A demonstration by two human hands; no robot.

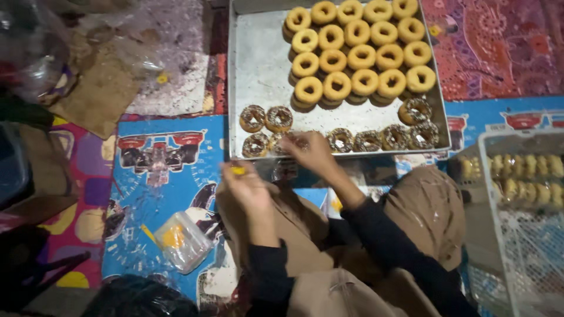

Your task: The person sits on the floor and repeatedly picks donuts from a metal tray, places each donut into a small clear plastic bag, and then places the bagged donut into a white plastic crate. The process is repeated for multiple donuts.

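My left hand [247, 185] – grip pinching a small yellow bit, kept ready | right hand [308, 149] – fingers closing on a sprinkled doughnut [284, 142] at the tray [258, 70] edge

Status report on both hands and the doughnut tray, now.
Left hand pinching a small yellow bit. Right hand on a sprinkled doughnut at the tray edge. Nothing in the way.

I see one clear plastic bag [181, 240] with yellow inside, lying well left-below the metal tray [258, 70].
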